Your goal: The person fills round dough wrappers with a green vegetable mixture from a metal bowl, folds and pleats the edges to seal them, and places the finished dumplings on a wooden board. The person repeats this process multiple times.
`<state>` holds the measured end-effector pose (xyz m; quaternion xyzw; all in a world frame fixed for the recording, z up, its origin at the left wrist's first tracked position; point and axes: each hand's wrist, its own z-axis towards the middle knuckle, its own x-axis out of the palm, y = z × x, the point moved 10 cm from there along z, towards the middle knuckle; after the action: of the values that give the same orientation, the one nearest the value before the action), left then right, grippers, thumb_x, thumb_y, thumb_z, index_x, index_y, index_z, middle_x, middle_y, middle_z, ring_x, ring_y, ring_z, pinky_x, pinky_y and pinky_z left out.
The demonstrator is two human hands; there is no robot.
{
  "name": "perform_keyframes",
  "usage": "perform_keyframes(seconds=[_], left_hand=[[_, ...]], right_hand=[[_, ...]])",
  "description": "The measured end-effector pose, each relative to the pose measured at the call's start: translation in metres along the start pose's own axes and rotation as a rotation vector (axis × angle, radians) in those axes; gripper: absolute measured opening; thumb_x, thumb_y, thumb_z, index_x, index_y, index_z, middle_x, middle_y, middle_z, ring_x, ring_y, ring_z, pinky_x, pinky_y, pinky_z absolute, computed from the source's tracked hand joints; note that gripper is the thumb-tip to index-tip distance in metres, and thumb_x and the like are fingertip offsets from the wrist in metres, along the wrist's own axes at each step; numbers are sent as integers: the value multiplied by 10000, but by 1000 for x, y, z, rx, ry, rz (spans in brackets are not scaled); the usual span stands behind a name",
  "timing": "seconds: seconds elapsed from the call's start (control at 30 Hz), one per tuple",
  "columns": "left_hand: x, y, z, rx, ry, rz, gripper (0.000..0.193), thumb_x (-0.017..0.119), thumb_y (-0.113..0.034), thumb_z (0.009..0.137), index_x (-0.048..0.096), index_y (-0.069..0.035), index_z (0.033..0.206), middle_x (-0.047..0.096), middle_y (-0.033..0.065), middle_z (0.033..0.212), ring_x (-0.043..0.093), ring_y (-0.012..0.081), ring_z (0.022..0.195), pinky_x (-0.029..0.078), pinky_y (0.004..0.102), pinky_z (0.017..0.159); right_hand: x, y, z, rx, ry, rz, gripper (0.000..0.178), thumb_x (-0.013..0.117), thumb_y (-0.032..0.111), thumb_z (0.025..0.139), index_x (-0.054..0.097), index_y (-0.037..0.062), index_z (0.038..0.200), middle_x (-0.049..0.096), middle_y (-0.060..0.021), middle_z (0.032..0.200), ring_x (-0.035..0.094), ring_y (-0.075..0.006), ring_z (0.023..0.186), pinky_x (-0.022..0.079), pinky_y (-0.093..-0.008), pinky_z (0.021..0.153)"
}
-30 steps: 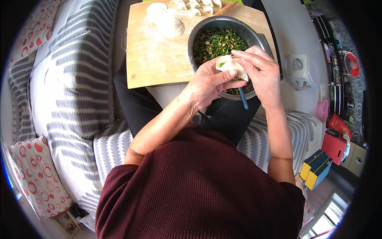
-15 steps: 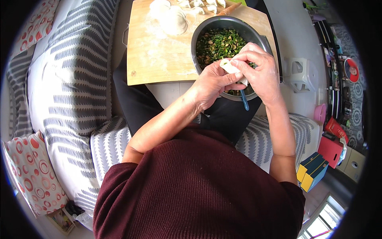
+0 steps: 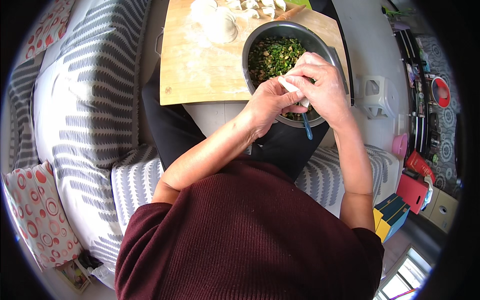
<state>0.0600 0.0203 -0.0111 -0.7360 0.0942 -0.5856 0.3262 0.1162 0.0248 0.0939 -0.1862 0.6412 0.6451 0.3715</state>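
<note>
Between my two hands is a pale, folded dumpling [image 3: 291,87], partly hidden by the fingers. My left hand [image 3: 270,104] cradles it from below, thumb against its side. The fingers of my right hand [image 3: 322,87] pinch its upper edge. Both hands are over a grey metal bowl [image 3: 248,47] of chopped green filling [image 3: 277,56]. A blue-handled utensil [image 3: 307,127] leans on the bowl's near rim. Left of the bowl, a pile of round, floured dough wrappers [image 3: 220,26] lies on the wooden board [image 3: 200,70].
Several finished dumplings [image 3: 252,6] and a rolling pin [image 3: 290,12] are at the board's far side. A white plastic stool [image 3: 377,97] stands to the right. On the left is a sofa with a grey-and-white striped cover [image 3: 95,90]. My dark-trousered legs [image 3: 172,125] are under the board's near edge.
My right fingers have shifted slightly along the dumpling's edge. The wrapper's opening looks narrower and more pressed together than before.
</note>
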Motion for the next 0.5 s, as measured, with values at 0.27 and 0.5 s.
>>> perform_keyframes(seconds=[0.27, 0.5], left_hand=[[-5, 2, 2, 7, -15, -39, 232, 589, -154, 956, 577, -14, 1141, 645, 79, 1081, 641, 174, 977, 565, 341, 865], [-4, 9, 0, -24, -30, -34, 136, 582, -94, 954, 607, 0, 1049, 642, 57, 982, 640, 141, 895, 585, 304, 801]], right_hand=[[4, 6, 4, -84, -23, -144, 141, 650, 71, 790, 720, 6, 895, 600, -94, 809, 588, -239, 834, 480, -351, 754], [24, 3, 11, -60, 127, -273, 203, 632, 137, 787, 722, 23, 928, 594, -95, 829, 578, -271, 872, 471, -382, 817]])
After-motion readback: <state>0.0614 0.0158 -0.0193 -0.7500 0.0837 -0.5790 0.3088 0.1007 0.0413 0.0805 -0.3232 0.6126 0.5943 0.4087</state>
